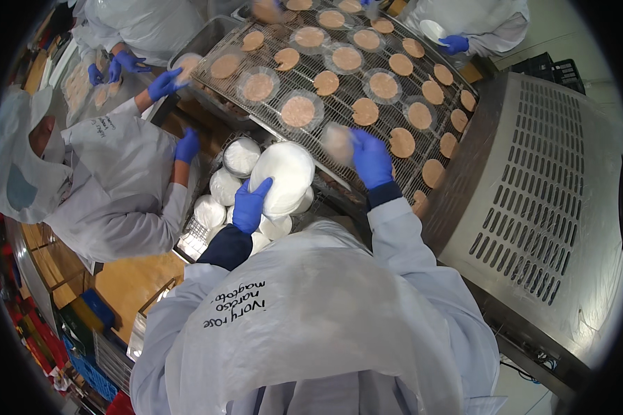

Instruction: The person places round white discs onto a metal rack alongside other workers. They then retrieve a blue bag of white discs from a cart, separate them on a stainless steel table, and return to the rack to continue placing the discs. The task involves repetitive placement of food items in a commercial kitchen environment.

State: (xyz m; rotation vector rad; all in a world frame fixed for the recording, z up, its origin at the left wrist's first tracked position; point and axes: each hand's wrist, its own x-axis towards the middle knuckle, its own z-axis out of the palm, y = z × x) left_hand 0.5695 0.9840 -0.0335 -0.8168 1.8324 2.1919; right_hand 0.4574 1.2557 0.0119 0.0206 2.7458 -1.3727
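My left hand (250, 205), in a blue glove, grips a stack of white round sheets (282, 178) above a wire basket. To its right my blue-gloved right hand (371, 158) is closed on the edge of a thin see-through round sheet (337, 143), blurred by motion. Pinkish colour shows through that sheet; whether it touches a patty underneath I cannot tell. Beyond both hands lies a wire mesh conveyor (346, 104) bearing rows of flat round patties (365, 111). Several patties have clear round sheets (302, 111) around or over them, while others are bare.
The wire basket (195, 238) holds more stacks of white round sheets (242, 155). A slotted steel machine cover (533, 187) stands at the conveyor's right end. One co-worker (118, 180) is close on my left; others (464, 28) work across the belt. Dark crates (547, 69) sit far right.
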